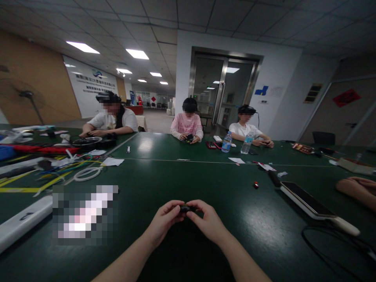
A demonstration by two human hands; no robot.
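Observation:
Just above the green table [147, 180], a small dark object [185, 208] is pinched between both hands; it is too small and dark to tell its kind. My left hand [165, 220] grips its left end between thumb and fingers. On the other end, my right hand [207, 218] has thumb and fingers closed in the same way. The fingers cover much of the object. A little red-and-dark item [256, 185] lies on the table, ahead and to the right of my hands.
A phone on a white stand [308, 199] and a black cable [320, 254] lie right. Left are a white bar [26, 221], a blurred-out patch and tangled cables [88, 172]. Two bottles [227, 141] stand farther off. Three people sit opposite; another person's arm [357, 190] rests at right.

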